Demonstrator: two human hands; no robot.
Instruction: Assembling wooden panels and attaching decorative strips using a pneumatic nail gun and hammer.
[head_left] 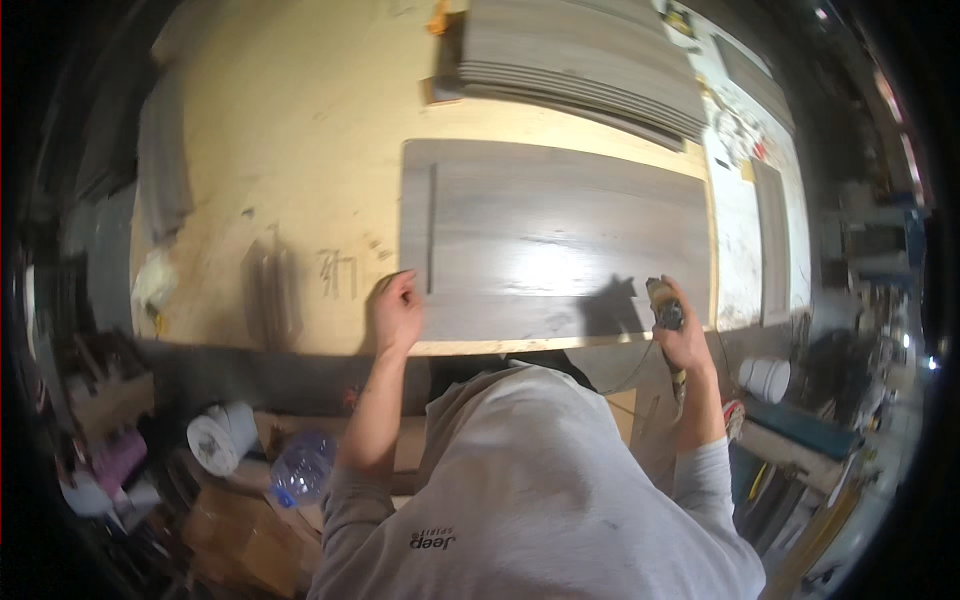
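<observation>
Left hand (pixel 397 312): fingers loosely curled, holding nothing, resting at the board's near left corner.
Right hand (pixel 683 338): clamped on a small power tool (pixel 663 305), perhaps a trimmer.
Board (pixel 560 235): grey, flat on the workbench (pixel 290 160).
Stack of boards (pixel 580 60): far side.

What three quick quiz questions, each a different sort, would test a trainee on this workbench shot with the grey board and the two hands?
1. True or false: the left hand rests at the near left corner of the grey board.
2. Which hand grips the power tool: A left, B right, C neither?
3. Fill in: more grey boards lie in a ___ at the far side of the bench.

Key: 1 true; 2 B, the right hand; 3 stack.
</observation>
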